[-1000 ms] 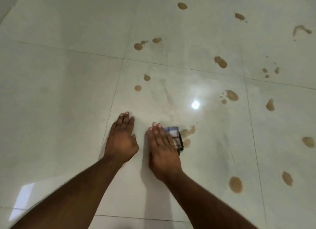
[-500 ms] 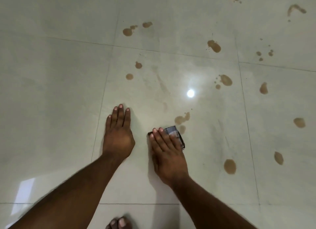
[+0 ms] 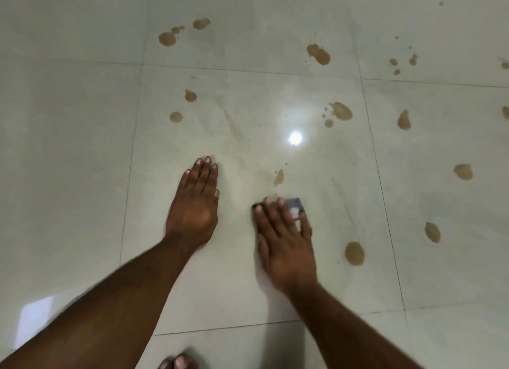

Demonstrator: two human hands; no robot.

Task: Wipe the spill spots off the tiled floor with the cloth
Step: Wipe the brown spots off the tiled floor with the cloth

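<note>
Right hand flat, pressing cloth to floor; grip released. Left hand flat, released. Nearest spill spot at 12 o'clock.

Glossy pale grey tiled floor with thin dark grout lines. A round bright ceiling-light reflection gleams on it, and a pale rectangular window-like glare shines at the near left corner.
</note>
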